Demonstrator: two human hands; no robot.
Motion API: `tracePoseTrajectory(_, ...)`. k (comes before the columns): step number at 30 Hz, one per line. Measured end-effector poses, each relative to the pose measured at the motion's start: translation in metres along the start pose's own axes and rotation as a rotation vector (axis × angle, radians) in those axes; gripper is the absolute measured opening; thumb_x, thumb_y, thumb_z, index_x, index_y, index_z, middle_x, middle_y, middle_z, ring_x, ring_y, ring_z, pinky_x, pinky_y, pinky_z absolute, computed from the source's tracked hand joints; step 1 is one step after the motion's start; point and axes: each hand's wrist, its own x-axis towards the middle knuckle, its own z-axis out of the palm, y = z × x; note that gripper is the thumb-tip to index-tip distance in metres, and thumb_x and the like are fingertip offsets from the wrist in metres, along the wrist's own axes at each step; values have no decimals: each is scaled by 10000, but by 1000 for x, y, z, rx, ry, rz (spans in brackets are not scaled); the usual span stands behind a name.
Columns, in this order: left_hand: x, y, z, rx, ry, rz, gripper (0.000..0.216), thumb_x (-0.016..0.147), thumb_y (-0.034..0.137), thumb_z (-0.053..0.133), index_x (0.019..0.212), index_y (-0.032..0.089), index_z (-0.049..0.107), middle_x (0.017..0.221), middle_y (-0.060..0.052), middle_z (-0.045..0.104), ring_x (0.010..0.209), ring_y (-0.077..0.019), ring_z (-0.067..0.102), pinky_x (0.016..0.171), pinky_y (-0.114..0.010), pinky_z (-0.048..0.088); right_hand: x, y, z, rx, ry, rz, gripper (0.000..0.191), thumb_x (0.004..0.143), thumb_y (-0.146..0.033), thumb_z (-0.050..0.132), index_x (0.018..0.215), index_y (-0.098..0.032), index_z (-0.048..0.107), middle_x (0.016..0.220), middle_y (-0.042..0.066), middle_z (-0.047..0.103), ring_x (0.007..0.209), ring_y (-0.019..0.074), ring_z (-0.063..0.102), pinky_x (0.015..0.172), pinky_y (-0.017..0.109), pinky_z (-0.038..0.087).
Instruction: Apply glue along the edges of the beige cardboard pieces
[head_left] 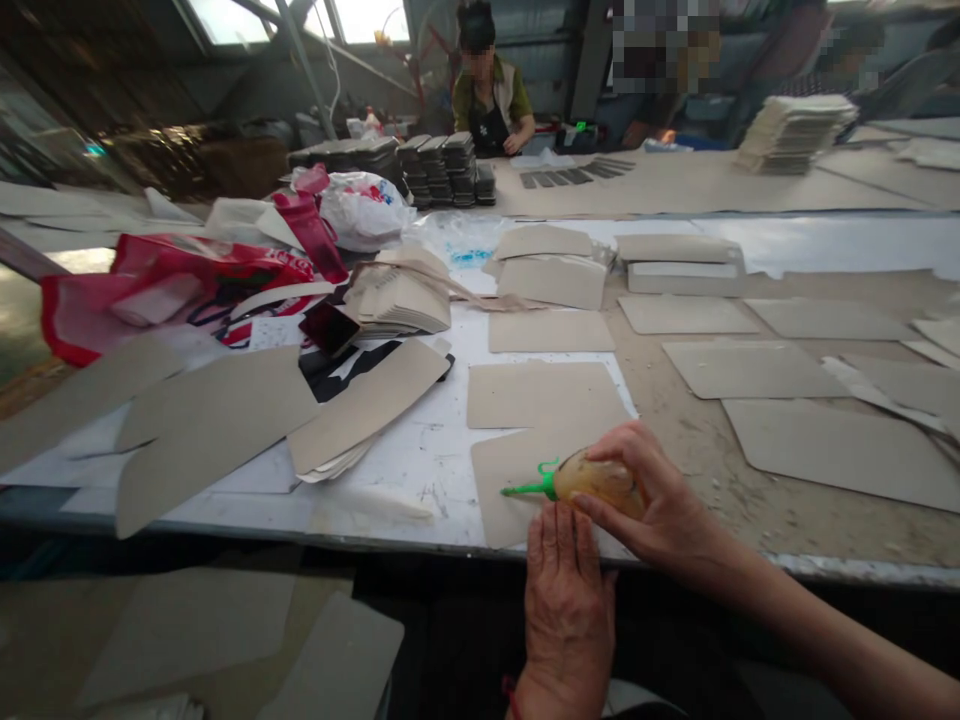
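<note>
My right hand is closed around a squeeze bottle with yellowish contents and a green nozzle. The bottle lies tilted nearly flat, its nozzle pointing left over a beige-grey sheet of card at the table's front edge. Whether the tip touches the card cannot be made out. My left hand rests flat on the near part of that card, fingers stretched out side by side, just below the bottle. Another card lies directly behind, at the edge of the first.
More cut cards are spread out on the right. Fanned card stacks, a red bag and a white plastic bag occupy the left. Across the table a person works beside dark stacked pieces.
</note>
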Motion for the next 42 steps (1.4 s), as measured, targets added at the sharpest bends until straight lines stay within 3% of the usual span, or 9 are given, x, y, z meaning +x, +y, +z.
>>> tracePoseTrajectory(5, 2, 0, -3, -3, -37, 8, 554, 862, 176, 544, 1382, 23, 429, 1385, -229, 525, 1351, -327, 438, 1027, -480, 508, 3, -7, -14, -62, -45, 9, 201, 827, -204, 657, 984, -247, 540, 910, 38, 538, 824, 201, 572, 734, 331, 498)
tracePoseTrajectory(10, 3, 0, -3, 1, -5, 9, 556, 870, 186, 525, 1388, 15, 418, 1398, -240, 507, 1359, -325, 429, 1017, -464, 516, 10, -14, -11, -155, -12, -44, 172, 825, -206, 652, 956, -239, 546, 918, 58, 538, 839, 212, 564, 735, 340, 511)
tracePoseTrajectory(17, 3, 2, 3, 13, 92, -33, 472, 892, 223, 530, 1320, 30, 487, 1320, -216, 574, 1281, -301, 519, 989, -440, 535, 14, -18, 1, -139, -57, -113, 240, 828, -145, 646, 1013, -226, 516, 950, 58, 500, 871, 195, 532, 747, 328, 523)
tracePoseTrajectory(24, 3, 1, 3, 8, 123, -27, 450, 876, 210, 547, 1286, 30, 513, 1257, -205, 618, 1247, -307, 549, 976, -444, 541, 11, -22, -11, -145, -109, -99, 199, 837, -143, 631, 978, -224, 517, 945, 56, 492, 863, 193, 529, 727, 313, 518)
tracePoseTrajectory(30, 7, -1, 1, 48, 130, 13, 410, 904, 221, 513, 1257, 15, 540, 1276, -212, 610, 1259, -310, 538, 989, -435, 527, 9, -24, -9, -197, -42, -124, 215, 839, -164, 637, 1015, -224, 530, 960, 67, 503, 866, 206, 544, 730, 328, 522)
tracePoseTrajectory(33, 4, -8, -3, 44, 67, 48, 432, 897, 165, 503, 1307, 32, 515, 1344, -202, 569, 1303, -300, 497, 1019, -434, 498, 3, -18, -21, -180, 120, -67, 242, 851, -209, 645, 1051, -240, 512, 987, 70, 513, 916, 226, 556, 774, 355, 512)
tracePoseTrajectory(36, -6, -20, -9, 4, 64, 40, 451, 904, 149, 493, 1347, 69, 494, 1389, -179, 540, 1344, -287, 453, 1058, -439, 454, -12, -5, -48, -226, 255, 49, 257, 856, -299, 660, 1056, -254, 505, 974, 66, 513, 896, 240, 556, 750, 374, 503)
tracePoseTrajectory(39, -13, -27, -17, -20, 61, 20, 475, 905, 165, 521, 1372, 90, 471, 1415, -170, 518, 1376, -285, 411, 1100, -450, 401, -34, 9, -73, -284, 287, 156, 261, 846, -377, 662, 1033, -267, 518, 966, 63, 520, 867, 249, 558, 705, 378, 502)
tracePoseTrajectory(42, -8, -24, -23, 9, 31, 39, 506, 887, 155, 566, 1372, 63, 457, 1445, -205, 472, 1392, -311, 381, 1102, -481, 394, -51, 17, -82, -275, 275, 222, 254, 837, -399, 669, 1011, -273, 535, 955, 55, 523, 842, 242, 570, 687, 374, 505)
